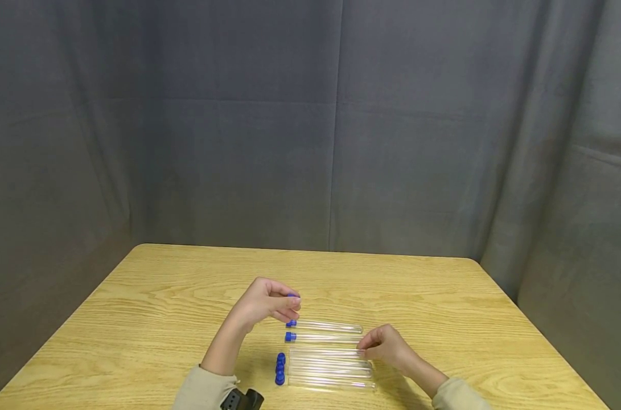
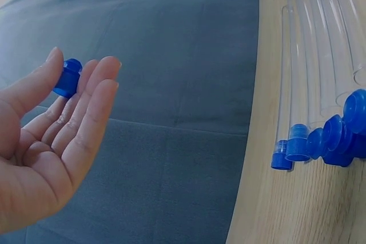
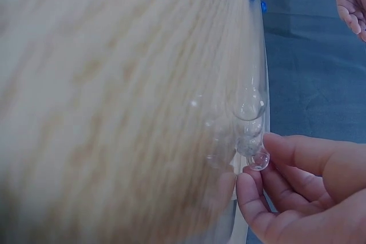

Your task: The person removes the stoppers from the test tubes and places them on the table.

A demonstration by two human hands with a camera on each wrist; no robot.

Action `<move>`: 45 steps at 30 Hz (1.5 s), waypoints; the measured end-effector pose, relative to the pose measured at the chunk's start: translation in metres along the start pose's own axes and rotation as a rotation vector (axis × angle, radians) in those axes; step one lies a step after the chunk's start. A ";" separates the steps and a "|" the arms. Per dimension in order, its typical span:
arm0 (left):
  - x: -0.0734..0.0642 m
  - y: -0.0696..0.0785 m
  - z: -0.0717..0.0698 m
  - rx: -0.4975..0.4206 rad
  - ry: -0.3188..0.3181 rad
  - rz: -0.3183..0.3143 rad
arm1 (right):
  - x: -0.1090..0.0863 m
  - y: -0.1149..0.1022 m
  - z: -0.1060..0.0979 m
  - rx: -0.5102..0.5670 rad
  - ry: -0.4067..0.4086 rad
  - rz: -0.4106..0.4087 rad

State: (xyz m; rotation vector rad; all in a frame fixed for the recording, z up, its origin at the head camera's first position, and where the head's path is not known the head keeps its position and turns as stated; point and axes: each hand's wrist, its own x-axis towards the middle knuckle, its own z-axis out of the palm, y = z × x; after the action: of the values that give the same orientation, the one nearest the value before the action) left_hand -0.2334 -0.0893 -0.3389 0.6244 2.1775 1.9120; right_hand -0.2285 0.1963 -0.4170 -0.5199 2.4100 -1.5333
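Observation:
Raised over the table, my left hand (image 1: 266, 302) pinches a blue cap (image 2: 68, 78) between thumb and fingers; the other fingers spread loosely. My right hand (image 1: 387, 344) is low at the tubes' rounded ends, thumb and fingers around the tip of an uncapped clear test tube (image 1: 325, 353). In the right wrist view that rounded tip (image 3: 259, 161) shows between the thumb and the fingers. Just beyond lie two tubes with blue caps on, the nearer capped tube (image 1: 325, 338) and the farther capped tube (image 1: 330, 327). More uncapped tubes (image 1: 330, 385) lie parallel on the near side.
Several loose blue caps (image 1: 280, 369) stand in a row left of the uncapped tubes' open ends. Everything lies on a wood-grain table (image 1: 187, 285). Grey curtains (image 1: 238, 142) hang behind and at both sides. A black wrist device (image 1: 241, 400) sits on the left sleeve.

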 end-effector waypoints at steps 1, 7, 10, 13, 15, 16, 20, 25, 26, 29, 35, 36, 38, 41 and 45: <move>0.000 0.000 0.000 -0.001 -0.001 0.001 | 0.000 0.000 0.000 0.000 -0.002 0.001; 0.000 0.000 0.000 -0.005 0.001 -0.006 | -0.001 0.000 0.000 -0.002 -0.019 0.001; 0.000 0.000 0.000 -0.007 0.001 -0.005 | -0.001 0.000 0.000 0.002 -0.027 0.001; 0.000 -0.001 0.000 -0.005 0.001 -0.003 | 0.000 0.000 -0.001 0.007 -0.025 0.008; 0.000 -0.001 0.000 0.000 0.003 -0.004 | 0.000 0.000 -0.001 0.009 -0.023 0.014; 0.000 -0.001 0.000 0.003 0.004 -0.004 | 0.000 0.000 -0.001 0.011 -0.022 0.018; 0.000 0.000 0.000 0.017 0.005 -0.012 | 0.000 0.000 -0.001 0.007 -0.022 0.025; -0.001 0.000 0.001 0.031 0.008 -0.031 | -0.001 0.000 -0.001 0.002 -0.023 0.022; -0.001 0.001 0.001 0.036 0.009 -0.034 | -0.001 0.000 -0.001 0.001 -0.023 0.022; -0.001 0.002 0.001 0.057 0.007 -0.035 | 0.000 0.000 -0.001 0.001 -0.020 0.022; -0.003 0.004 0.000 0.121 0.002 -0.007 | 0.002 0.002 -0.001 -0.017 -0.006 0.021; -0.003 0.004 0.000 0.137 0.008 0.002 | 0.002 0.003 -0.001 -0.020 -0.002 0.021; -0.003 0.003 -0.001 0.170 0.028 0.016 | 0.003 0.004 -0.001 -0.029 0.002 0.019; -0.003 0.001 -0.002 0.218 0.056 0.024 | 0.003 0.005 -0.001 -0.028 0.005 0.016; -0.002 0.000 -0.002 0.285 0.065 0.015 | 0.003 0.004 -0.002 -0.020 0.005 0.012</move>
State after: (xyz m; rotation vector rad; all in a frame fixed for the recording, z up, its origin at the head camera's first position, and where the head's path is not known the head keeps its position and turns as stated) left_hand -0.2329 -0.0922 -0.3390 0.6318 2.5173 1.6630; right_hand -0.2328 0.1984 -0.4200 -0.5058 2.4297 -1.5094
